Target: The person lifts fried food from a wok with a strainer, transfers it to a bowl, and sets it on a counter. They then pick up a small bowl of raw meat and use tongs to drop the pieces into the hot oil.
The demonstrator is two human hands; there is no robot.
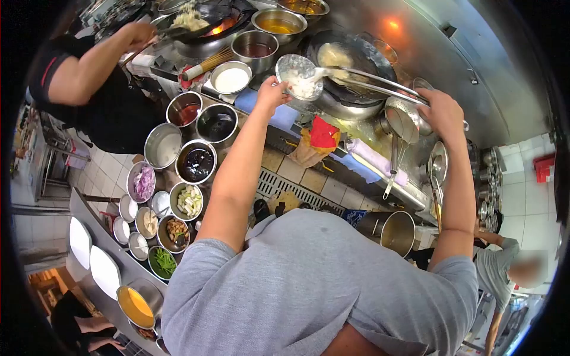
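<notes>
My left hand (274, 96) grips the rim of a metal bowl (285, 63), which is tilted and holds white, batter-coated pieces (301, 86). My right hand (442, 113) is closed round the handle end of long metal tongs (380, 88). Their tips reach left to the bowl's edge, where a white coated piece shows. Below the tongs sits a dark wok (383, 66) on the stove, with pale pieces (334, 55) frying in it.
A co-worker (89, 89) at the left works a second wok (221, 13) over open flame. Bowls of liquid, including a white one (231, 79), line the stove. Sauce pots and chopped ingredients (189, 202) stand at lower left. Strainers (401, 123) lie right of my wok.
</notes>
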